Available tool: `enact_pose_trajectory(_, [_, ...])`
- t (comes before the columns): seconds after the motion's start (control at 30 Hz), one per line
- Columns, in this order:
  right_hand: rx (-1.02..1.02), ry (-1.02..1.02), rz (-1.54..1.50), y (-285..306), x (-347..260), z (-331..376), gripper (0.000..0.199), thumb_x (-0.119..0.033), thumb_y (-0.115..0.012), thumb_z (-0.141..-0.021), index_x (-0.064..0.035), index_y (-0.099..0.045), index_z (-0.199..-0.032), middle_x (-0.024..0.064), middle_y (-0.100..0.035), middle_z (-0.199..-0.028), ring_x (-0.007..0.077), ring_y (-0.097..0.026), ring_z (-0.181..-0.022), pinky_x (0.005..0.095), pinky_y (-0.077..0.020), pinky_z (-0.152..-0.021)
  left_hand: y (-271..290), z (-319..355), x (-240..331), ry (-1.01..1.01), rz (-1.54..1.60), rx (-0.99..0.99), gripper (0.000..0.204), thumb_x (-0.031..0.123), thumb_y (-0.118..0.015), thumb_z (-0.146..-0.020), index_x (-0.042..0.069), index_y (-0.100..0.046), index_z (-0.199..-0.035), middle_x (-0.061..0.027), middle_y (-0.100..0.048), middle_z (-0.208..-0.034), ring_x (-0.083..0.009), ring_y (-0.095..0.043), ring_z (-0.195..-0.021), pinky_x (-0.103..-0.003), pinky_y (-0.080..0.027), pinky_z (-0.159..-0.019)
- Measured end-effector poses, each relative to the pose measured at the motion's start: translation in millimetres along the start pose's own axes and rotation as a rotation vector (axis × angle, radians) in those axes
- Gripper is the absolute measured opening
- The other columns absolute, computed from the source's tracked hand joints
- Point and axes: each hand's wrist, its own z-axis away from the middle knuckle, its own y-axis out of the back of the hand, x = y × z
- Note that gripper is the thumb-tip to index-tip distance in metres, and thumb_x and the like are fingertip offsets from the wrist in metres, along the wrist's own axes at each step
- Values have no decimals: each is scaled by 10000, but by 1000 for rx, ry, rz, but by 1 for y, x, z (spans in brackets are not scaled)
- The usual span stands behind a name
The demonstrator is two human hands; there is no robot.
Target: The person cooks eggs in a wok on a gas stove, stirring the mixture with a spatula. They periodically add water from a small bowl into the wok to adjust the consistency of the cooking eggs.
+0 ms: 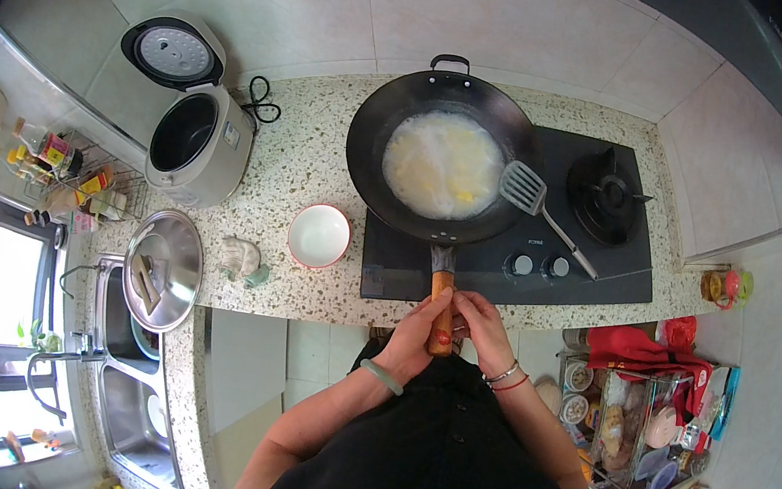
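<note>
A black wok (pixel 370 145) sits over the left part of the hob, its wooden handle (pixel 440 323) pointing toward me. In it lies pale, foamy liquid with yellowish pieces (pixel 443 166). My left hand (pixel 412 334) is closed along the left side of the handle. From the right, my right hand (pixel 485 332) closes on the same handle, thumbs near each other; some fingertips are hidden. Right of the wok, a slotted spatula (pixel 524 188) with a grey handle rests on the black hob (pixel 609 274). A white bowl with a red rim (pixel 319 236) stands on the counter to the left.
An open rice cooker (pixel 198 150) stands at the back left, beside a metal lid (pixel 189 265) and a crumpled cloth (pixel 239 257). The sink (pixel 128 413) lies far left. A bare burner (pixel 607 198) is at the right. A loaded rack (pixel 632 422) stands at the lower right.
</note>
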Motion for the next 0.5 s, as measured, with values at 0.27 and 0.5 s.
enact_pose_trajectory(0.27, [14,-2,18,-2,-4,2,293,-295,-545,-954,-55,-581,-1117,11,-626,-891,97,-604,-758,233,-489,-650,1,-2,0,18,17,-8,250,291,-542,-964,81,-548,-1100,-40,-615,-978,-159,-600,-859,-306,-495,-744])
enact_pose_trajectory(0.5, [0,-3,8,2,2,-4,310,-278,-545,-957,-28,-554,-1141,33,-611,-896,108,-607,-706,249,-501,-596,-1,1,2,23,31,-10,287,285,-536,-968,60,-543,-1147,-57,-610,-1027,-172,-603,-914,-305,-503,-781])
